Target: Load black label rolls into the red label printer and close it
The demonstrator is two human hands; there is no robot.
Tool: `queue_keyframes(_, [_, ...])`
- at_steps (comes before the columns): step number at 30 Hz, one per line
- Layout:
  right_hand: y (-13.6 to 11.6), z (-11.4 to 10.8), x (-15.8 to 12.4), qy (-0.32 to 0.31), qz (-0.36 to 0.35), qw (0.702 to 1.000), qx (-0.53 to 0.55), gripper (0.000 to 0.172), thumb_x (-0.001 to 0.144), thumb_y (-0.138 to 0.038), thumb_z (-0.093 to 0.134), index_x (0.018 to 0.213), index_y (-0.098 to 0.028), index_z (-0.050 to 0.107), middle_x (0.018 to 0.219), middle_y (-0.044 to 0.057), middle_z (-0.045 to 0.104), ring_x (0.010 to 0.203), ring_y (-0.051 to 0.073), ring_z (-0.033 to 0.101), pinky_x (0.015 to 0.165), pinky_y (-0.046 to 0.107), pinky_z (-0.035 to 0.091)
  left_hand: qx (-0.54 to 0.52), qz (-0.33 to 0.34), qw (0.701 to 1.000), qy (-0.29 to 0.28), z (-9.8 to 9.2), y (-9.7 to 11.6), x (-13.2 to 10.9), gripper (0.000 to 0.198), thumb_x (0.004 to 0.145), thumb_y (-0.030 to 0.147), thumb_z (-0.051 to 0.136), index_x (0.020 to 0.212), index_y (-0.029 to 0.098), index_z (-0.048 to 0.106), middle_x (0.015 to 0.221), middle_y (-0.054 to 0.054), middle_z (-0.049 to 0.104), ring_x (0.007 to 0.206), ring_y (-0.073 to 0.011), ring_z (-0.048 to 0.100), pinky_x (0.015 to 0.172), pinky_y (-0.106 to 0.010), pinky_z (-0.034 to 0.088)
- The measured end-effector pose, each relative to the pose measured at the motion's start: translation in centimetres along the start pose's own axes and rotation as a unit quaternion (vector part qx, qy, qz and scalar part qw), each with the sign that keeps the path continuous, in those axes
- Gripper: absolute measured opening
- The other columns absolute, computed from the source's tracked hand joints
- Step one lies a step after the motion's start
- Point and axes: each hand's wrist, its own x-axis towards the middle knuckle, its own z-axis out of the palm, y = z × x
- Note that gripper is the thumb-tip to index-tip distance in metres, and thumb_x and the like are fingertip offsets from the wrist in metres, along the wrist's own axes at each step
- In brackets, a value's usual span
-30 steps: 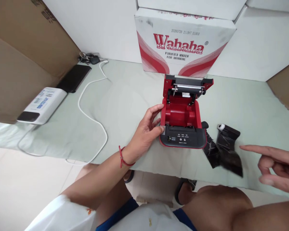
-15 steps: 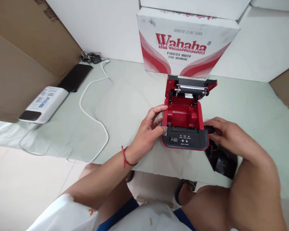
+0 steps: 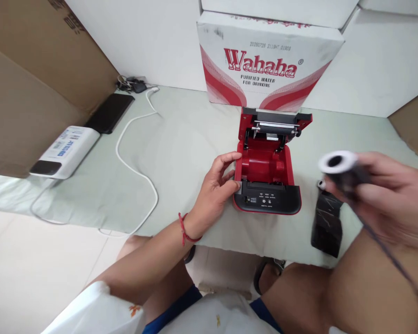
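Observation:
A small red and black printer (image 3: 266, 197) stands on the cloth-covered table with its lid (image 3: 275, 125) raised and its red bay (image 3: 263, 162) showing no roll. My left hand (image 3: 219, 188) grips its left wall, the thumb resting on the black front panel. Off to the right of the printer, my right hand (image 3: 397, 195) is raised, closed on a small black roll (image 3: 339, 164) with a white ring-shaped end. A thin dark strip or cord (image 3: 390, 260) trails from this hand. Below lies a creased black strip (image 3: 327, 227), with a small white-ended roll (image 3: 321, 184) at its top.
A white Wahaha carton (image 3: 268, 65) stands close behind the printer. At the left are a white device (image 3: 64, 150), a black phone-like slab (image 3: 111, 111), keys (image 3: 130, 83) and a winding white cable (image 3: 134, 169). Brown cardboard (image 3: 38, 93) borders the table there.
My right hand has moved from the printer's right side up and to the right, bringing the roll into sight. The black strip's upper part is more visible. My left hand stays put.

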Motion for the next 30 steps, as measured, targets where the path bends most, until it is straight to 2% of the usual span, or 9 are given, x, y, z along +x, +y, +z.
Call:
queue_keyframes(1, [0.2, 1.8, 1.2, -0.026, 0.039, 0.998, 0.037, 0.040, 0.092, -0.061, 0.097, 0.120, -0.034, 0.089, 0.104, 0.005, 0.089, 0.090, 0.027, 0.085, 0.080, 0.041, 0.073, 0.024, 0.024, 0.999, 0.010, 0.1, -0.2, -0.2, 0.053, 0.095, 0.026, 0.070, 0.147, 0.033, 0.066, 0.166, -0.008, 0.066, 0.152, -0.0325, 0.067, 0.133, -0.057, 0.056])
queue_keyframes(4, [0.3, 5.8, 3.5, -0.038, 0.032, 0.999, -0.016, 0.033, 0.092, -0.046, 0.094, 0.120, -0.031, 0.086, 0.115, 0.005, 0.089, 0.099, 0.026, 0.084, 0.087, 0.042, 0.071, 0.135, 0.168, 0.976, 0.036, 0.4, -0.4, -0.7, 0.057, 0.096, 0.030, 0.070, 0.153, 0.033, 0.063, 0.166, -0.011, 0.061, 0.166, -0.0370, 0.054, 0.142, -0.064, 0.045])
queue_keyframes(7, [0.4, 7.3, 4.3, -0.033, -0.026, 0.985, -0.169, 0.033, 0.096, -0.042, 0.084, 0.127, -0.031, 0.087, 0.120, 0.007, 0.088, 0.111, 0.032, 0.081, 0.098, 0.051, 0.067, 0.230, 0.343, 0.911, 0.019, 0.5, -0.2, -1.1, 0.066, 0.092, 0.035, 0.071, 0.158, 0.030, 0.061, 0.162, -0.013, 0.061, 0.169, -0.0423, 0.050, 0.145, -0.071, 0.037])
queue_keyframes(9, [0.7, 7.6, 4.6, -0.036, -0.059, 0.969, -0.238, 0.032, 0.097, -0.041, 0.081, 0.127, -0.031, 0.088, 0.118, 0.008, 0.088, 0.121, 0.037, 0.077, 0.105, 0.058, 0.064, 0.274, 0.404, 0.873, -0.004, 0.6, 0.1, -1.5, 0.069, 0.086, 0.031, 0.068, 0.155, 0.026, 0.064, 0.156, -0.015, 0.064, 0.165, -0.0430, 0.054, 0.142, -0.071, 0.041])
queue_keyframes(14, [2.0, 8.5, 5.4, -0.031, -0.099, 0.947, -0.303, 0.030, 0.103, -0.043, 0.077, 0.128, -0.030, 0.090, 0.129, 0.009, 0.090, 0.131, 0.043, 0.071, 0.121, 0.070, 0.052, 0.338, 0.448, 0.827, -0.012, 0.9, 0.5, -2.4, 0.071, 0.071, 0.028, 0.065, 0.142, 0.022, 0.069, 0.141, -0.014, 0.072, 0.155, -0.0381, 0.065, 0.139, -0.063, 0.047])
queue_keyframes(22, [3.2, 9.7, 5.6, -0.002, -0.105, 0.949, -0.297, 0.033, 0.108, -0.041, 0.071, 0.132, -0.031, 0.091, 0.123, 0.011, 0.091, 0.128, 0.040, 0.070, 0.116, 0.069, 0.058, 0.416, 0.478, 0.774, 0.014, 1.4, 0.9, -2.9, 0.027, 0.096, 0.025, 0.067, 0.121, 0.026, 0.076, 0.108, -0.004, 0.086, 0.130, -0.0248, 0.078, 0.136, -0.048, 0.050])
queue_keyframes(26, [2.2, 8.9, 5.5, -0.013, -0.094, 0.962, -0.256, 0.034, 0.108, -0.041, 0.070, 0.132, -0.030, 0.091, 0.135, 0.009, 0.090, 0.133, 0.037, 0.076, 0.121, 0.064, 0.060, 0.427, 0.486, 0.762, 0.023, 1.9, 1.2, -3.1, 0.022, 0.103, 0.016, 0.066, 0.118, 0.025, 0.080, 0.096, 0.001, 0.087, 0.113, -0.0195, 0.078, 0.131, -0.039, 0.052])
queue_keyframes(28, [1.5, 7.8, 5.2, -0.013, -0.058, 0.974, -0.219, 0.030, 0.106, -0.043, 0.073, 0.124, -0.031, 0.093, 0.130, 0.007, 0.092, 0.124, 0.034, 0.082, 0.116, 0.058, 0.064, 0.432, 0.486, 0.759, 0.030, 2.2, 1.2, -3.2, 0.023, 0.104, 0.014, 0.065, 0.117, 0.025, 0.080, 0.095, 0.002, 0.088, 0.110, -0.0191, 0.077, 0.128, -0.038, 0.054])
queue_keyframes(30, [1.0, 6.5, 4.8, 0.039, -0.009, 0.982, -0.183, 0.023, 0.102, -0.045, 0.078, 0.107, -0.031, 0.094, 0.113, 0.006, 0.093, 0.105, 0.029, 0.086, 0.104, 0.050, 0.069, 0.434, 0.486, 0.758, 0.032, 2.5, 1.2, -3.2, 0.022, 0.105, 0.015, 0.065, 0.117, 0.024, 0.081, 0.097, 0.000, 0.087, 0.111, -0.0199, 0.076, 0.126, -0.039, 0.055])
